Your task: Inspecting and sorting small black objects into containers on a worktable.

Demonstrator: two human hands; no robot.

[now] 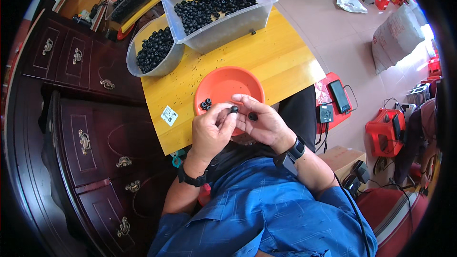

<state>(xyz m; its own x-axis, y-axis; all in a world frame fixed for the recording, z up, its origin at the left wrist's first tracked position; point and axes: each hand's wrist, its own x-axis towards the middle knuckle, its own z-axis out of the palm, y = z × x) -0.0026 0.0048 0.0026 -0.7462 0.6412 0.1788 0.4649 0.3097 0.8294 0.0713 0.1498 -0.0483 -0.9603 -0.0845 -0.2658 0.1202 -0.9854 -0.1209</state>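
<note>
Both hands meet over the near side of an orange plastic bowl [227, 78]. My left hand [209, 133] pinches a small round black part [233, 109] between thumb and forefinger. Turned palm up beside it, my right hand [269, 126] has its fingers partly curled and holds another small black part [253, 116] against them. A few black ring-shaped parts [206, 104] lie inside the bowl at its left, next to my left hand. Some of my right fingers are hidden behind the left hand.
A large clear bin [228, 28] and a rounded clear tub [164, 66], both with many black parts, stand on the yellow table [281, 62]. A small printed packet [169, 115] lies at left. Dark drawers [95, 138] flank the table; a red stool [333, 93] holding a phone stands right.
</note>
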